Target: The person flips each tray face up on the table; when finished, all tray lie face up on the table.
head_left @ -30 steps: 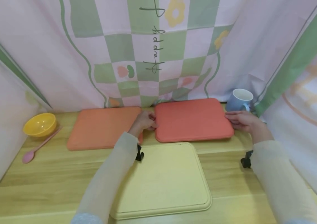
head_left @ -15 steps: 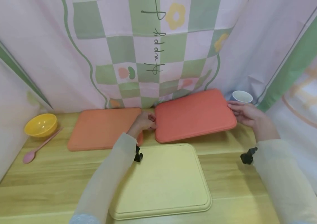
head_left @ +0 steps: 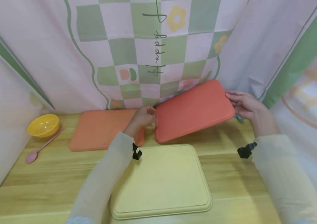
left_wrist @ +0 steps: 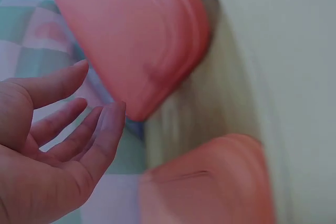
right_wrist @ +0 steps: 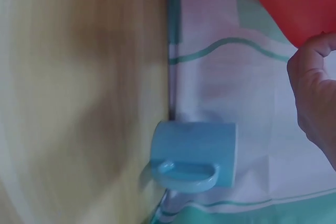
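Observation:
A red rectangular board (head_left: 195,112) with rounded corners is tilted, its right end raised and its left end low near the table. My right hand (head_left: 245,104) grips the raised right edge, thumb and fingers at the rim; the right wrist view shows the board's red corner (right_wrist: 299,9) at the thumb. My left hand (head_left: 143,118) is beside the low left edge, and in the left wrist view its fingers (left_wrist: 107,129) are loosely spread and hold nothing. An orange board (head_left: 102,129) lies partly under the left hand.
A yellow board (head_left: 164,180) lies in front, partly beneath the left forearm. At the far left are a yellow bowl (head_left: 43,126) and a pink spoon (head_left: 42,147). A blue mug (right_wrist: 194,145) stands by the curtain, mostly hidden behind the right hand in the head view.
The right hand has raised the red board's right end from nearly flat to a steep tilt. The left hand has loosened from the board's left edge.

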A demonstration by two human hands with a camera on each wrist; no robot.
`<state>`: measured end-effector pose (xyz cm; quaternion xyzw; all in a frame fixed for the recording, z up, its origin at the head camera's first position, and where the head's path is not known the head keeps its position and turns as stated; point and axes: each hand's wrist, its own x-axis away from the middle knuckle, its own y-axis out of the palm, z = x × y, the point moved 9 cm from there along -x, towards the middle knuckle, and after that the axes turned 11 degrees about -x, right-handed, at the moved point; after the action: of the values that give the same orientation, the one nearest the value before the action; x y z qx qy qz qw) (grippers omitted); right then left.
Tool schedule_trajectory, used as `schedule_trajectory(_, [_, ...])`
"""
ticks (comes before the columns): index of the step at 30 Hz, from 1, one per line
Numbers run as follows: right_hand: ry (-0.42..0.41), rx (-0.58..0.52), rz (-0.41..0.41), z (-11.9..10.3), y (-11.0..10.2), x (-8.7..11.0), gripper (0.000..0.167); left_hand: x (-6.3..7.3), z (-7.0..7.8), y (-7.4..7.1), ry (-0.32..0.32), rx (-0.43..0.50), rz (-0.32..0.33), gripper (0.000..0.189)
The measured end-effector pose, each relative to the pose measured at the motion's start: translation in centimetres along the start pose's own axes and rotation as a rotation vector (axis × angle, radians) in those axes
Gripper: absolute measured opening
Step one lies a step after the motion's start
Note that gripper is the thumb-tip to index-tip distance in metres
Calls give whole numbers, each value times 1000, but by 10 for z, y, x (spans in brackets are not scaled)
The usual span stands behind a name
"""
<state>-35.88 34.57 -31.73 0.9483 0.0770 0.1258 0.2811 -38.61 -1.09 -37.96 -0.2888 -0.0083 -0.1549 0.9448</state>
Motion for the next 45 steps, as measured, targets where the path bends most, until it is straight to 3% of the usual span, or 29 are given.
schedule_trajectory(15, [-17,-227,-123,-13,67,-7,25,20,72,-32,135,-85,47,42])
schedule_trajectory(20, [-7,-276,-116,-16,82,-9,29,28,94,-35,181,-43,21,42])
schedule_trajectory(25, [-13,-243,-138,-21,98,-11,29,34,113,-40,218,15,5,42])
schedule_trajectory(30, [-44,-192,-153,-27,117,-14,27,37,126,-45,208,55,14,41])
schedule_trajectory(40, [-53,-187,-86,-29,160,-28,32,37,149,-60,216,192,51,34])
schedule_trajectory(45, [-69,-169,-95,-24,183,-38,30,37,155,-63,204,244,49,37])
